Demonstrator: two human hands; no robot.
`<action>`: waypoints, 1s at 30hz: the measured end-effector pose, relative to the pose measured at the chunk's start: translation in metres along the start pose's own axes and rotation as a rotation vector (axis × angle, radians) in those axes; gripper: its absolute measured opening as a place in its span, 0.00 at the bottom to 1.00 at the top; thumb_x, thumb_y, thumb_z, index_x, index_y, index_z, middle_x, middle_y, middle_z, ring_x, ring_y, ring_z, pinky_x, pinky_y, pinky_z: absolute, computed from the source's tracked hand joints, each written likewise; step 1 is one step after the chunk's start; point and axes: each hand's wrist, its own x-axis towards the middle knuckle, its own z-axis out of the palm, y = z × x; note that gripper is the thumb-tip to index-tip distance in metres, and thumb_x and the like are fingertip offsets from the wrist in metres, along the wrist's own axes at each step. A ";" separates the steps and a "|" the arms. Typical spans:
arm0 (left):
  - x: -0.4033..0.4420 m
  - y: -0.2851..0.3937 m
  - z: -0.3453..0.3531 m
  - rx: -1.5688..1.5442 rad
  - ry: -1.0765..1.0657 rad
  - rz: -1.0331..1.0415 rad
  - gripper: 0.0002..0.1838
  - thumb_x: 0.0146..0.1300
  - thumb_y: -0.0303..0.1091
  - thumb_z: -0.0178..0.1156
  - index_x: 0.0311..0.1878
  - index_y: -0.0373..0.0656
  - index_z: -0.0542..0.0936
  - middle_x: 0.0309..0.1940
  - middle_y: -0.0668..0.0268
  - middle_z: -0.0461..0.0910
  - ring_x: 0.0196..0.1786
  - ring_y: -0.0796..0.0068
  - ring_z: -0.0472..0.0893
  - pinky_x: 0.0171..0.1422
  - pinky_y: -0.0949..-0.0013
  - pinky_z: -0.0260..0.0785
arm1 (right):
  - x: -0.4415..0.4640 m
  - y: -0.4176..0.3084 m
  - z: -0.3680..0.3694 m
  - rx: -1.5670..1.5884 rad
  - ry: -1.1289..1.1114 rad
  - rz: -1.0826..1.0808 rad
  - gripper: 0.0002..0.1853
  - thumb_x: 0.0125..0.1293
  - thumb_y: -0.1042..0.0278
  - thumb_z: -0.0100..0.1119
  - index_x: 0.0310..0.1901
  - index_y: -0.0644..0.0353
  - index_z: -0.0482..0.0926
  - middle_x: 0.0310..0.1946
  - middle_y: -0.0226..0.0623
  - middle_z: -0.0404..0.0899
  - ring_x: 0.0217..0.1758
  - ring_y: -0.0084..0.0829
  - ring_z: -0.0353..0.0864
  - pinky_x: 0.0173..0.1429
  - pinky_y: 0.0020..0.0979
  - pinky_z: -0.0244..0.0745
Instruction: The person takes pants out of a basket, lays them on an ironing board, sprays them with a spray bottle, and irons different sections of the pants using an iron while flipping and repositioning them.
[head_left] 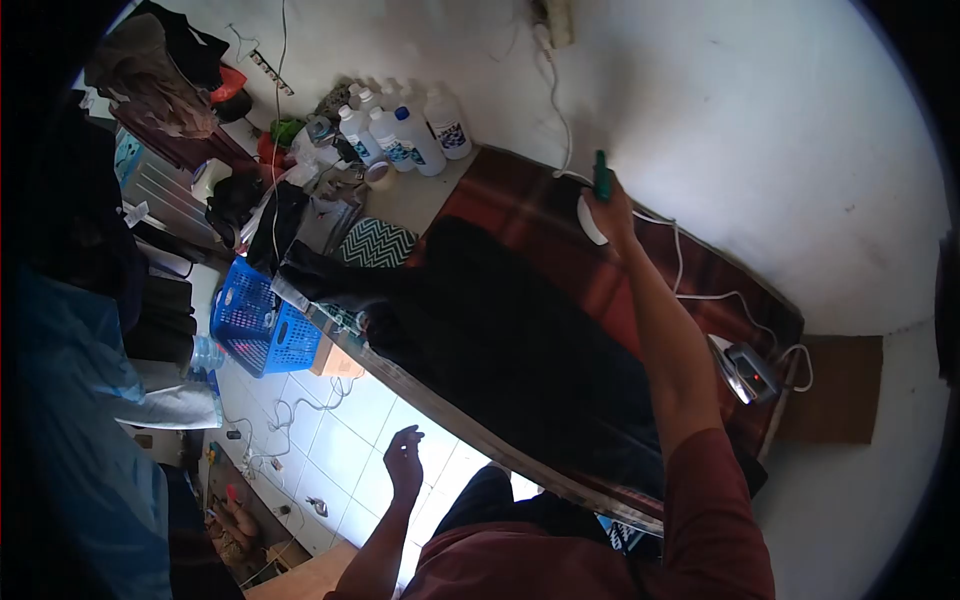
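Observation:
My right hand point(614, 208) is closed round a green-topped bottle point(602, 177) above the back edge of the ironing table, beside a white curved object point(591, 221). Below it a black garment point(490, 310) is spread over the red and dark plaid cloth point(560, 240). My left hand point(404, 463) hangs over the tiled floor in front of the table, fingers apart and holding nothing. An iron point(745, 372) with a small red light rests at the right end of the table, its white cord running along the back.
Several white bottles point(420, 142) and a tape roll point(379, 176) stand on the left end by the wall. A blue basket point(262, 322) is on the left. Hanging clothes point(80, 370) fill the far left. Brown cardboard point(835, 390) lies right of the iron.

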 end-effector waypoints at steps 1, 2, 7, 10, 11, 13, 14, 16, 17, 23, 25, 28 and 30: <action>0.007 -0.002 -0.007 0.019 0.007 0.003 0.15 0.78 0.37 0.54 0.55 0.39 0.85 0.43 0.60 0.90 0.45 0.68 0.87 0.48 0.66 0.77 | -0.002 0.010 0.003 -0.001 -0.007 0.003 0.33 0.62 0.58 0.72 0.68 0.49 0.73 0.52 0.56 0.85 0.58 0.56 0.84 0.60 0.50 0.77; 0.012 -0.010 -0.016 0.015 0.020 -0.006 0.15 0.78 0.37 0.54 0.55 0.39 0.85 0.42 0.61 0.89 0.45 0.69 0.87 0.48 0.66 0.77 | -0.011 0.014 -0.001 0.120 0.134 -0.036 0.29 0.63 0.57 0.72 0.65 0.52 0.76 0.47 0.52 0.86 0.52 0.51 0.86 0.56 0.47 0.78; 0.066 -0.037 -0.055 -0.058 0.114 -0.146 0.15 0.80 0.38 0.53 0.54 0.39 0.85 0.39 0.62 0.88 0.43 0.72 0.85 0.49 0.66 0.76 | -0.093 -0.029 -0.070 0.313 0.103 0.278 0.24 0.69 0.48 0.73 0.51 0.63 0.85 0.29 0.28 0.84 0.29 0.17 0.79 0.35 0.28 0.75; 0.120 -0.018 -0.056 0.027 0.125 0.072 0.14 0.79 0.39 0.57 0.54 0.39 0.85 0.42 0.61 0.88 0.45 0.71 0.85 0.49 0.65 0.76 | -0.151 -0.065 -0.077 0.331 -0.156 0.457 0.25 0.69 0.48 0.73 0.55 0.60 0.84 0.28 0.29 0.82 0.26 0.20 0.80 0.30 0.29 0.76; 0.137 0.002 -0.048 0.031 0.073 0.106 0.13 0.77 0.38 0.61 0.55 0.39 0.85 0.47 0.62 0.88 0.47 0.71 0.85 0.51 0.64 0.76 | -0.169 -0.074 -0.073 0.435 -0.228 0.555 0.26 0.68 0.46 0.74 0.56 0.60 0.84 0.28 0.29 0.81 0.25 0.21 0.80 0.28 0.29 0.76; 0.167 0.036 -0.030 0.227 -0.043 0.419 0.16 0.75 0.37 0.64 0.59 0.40 0.83 0.54 0.59 0.85 0.57 0.60 0.83 0.62 0.58 0.73 | -0.193 -0.083 -0.068 0.457 -0.386 0.802 0.29 0.67 0.44 0.74 0.56 0.62 0.83 0.31 0.32 0.81 0.24 0.24 0.80 0.25 0.30 0.76; 0.178 0.057 -0.018 0.282 -0.078 0.549 0.20 0.73 0.38 0.65 0.63 0.40 0.80 0.58 0.54 0.81 0.62 0.52 0.78 0.68 0.55 0.70 | -0.203 -0.084 -0.064 0.446 -0.366 0.808 0.29 0.67 0.44 0.74 0.56 0.62 0.83 0.31 0.32 0.81 0.24 0.24 0.80 0.25 0.30 0.76; 0.209 0.083 0.007 0.316 -0.063 0.554 0.24 0.71 0.39 0.67 0.65 0.39 0.78 0.61 0.52 0.79 0.64 0.50 0.76 0.69 0.53 0.69 | -0.223 -0.079 -0.059 0.374 -0.411 0.898 0.30 0.66 0.42 0.74 0.55 0.62 0.83 0.33 0.33 0.80 0.22 0.25 0.79 0.24 0.31 0.75; 0.216 0.089 0.014 0.364 -0.033 0.549 0.28 0.68 0.41 0.70 0.66 0.39 0.76 0.64 0.49 0.76 0.65 0.47 0.74 0.70 0.51 0.67 | -0.233 -0.078 -0.066 0.370 -0.393 0.909 0.30 0.66 0.42 0.74 0.55 0.62 0.83 0.33 0.33 0.80 0.22 0.25 0.79 0.24 0.31 0.75; 0.189 0.126 0.019 0.656 -0.492 0.972 0.45 0.54 0.54 0.78 0.71 0.43 0.73 0.75 0.48 0.64 0.79 0.41 0.60 0.79 0.42 0.55 | -0.301 -0.066 -0.151 0.464 -0.178 1.043 0.26 0.64 0.39 0.74 0.43 0.57 0.82 0.27 0.30 0.76 0.20 0.27 0.79 0.23 0.31 0.74; 0.181 0.107 0.026 0.676 -0.547 1.017 0.48 0.49 0.57 0.79 0.71 0.45 0.74 0.76 0.48 0.62 0.81 0.41 0.56 0.81 0.39 0.50 | -0.338 -0.064 -0.198 0.385 -0.032 1.269 0.25 0.65 0.40 0.74 0.38 0.56 0.80 0.25 0.30 0.76 0.19 0.29 0.79 0.23 0.32 0.74; 0.189 0.081 0.034 0.615 -0.558 0.991 0.33 0.58 0.43 0.75 0.66 0.43 0.77 0.75 0.49 0.67 0.80 0.41 0.60 0.81 0.42 0.51 | -0.409 -0.056 -0.261 0.343 0.277 1.334 0.24 0.65 0.39 0.74 0.34 0.54 0.79 0.22 0.31 0.77 0.18 0.31 0.80 0.22 0.34 0.74; 0.198 0.068 0.037 0.570 -0.520 0.964 0.22 0.65 0.38 0.70 0.60 0.42 0.81 0.73 0.52 0.70 0.80 0.44 0.62 0.81 0.44 0.51 | -0.470 -0.036 -0.301 0.334 0.430 1.330 0.24 0.65 0.39 0.74 0.33 0.53 0.79 0.23 0.32 0.78 0.18 0.31 0.81 0.21 0.34 0.74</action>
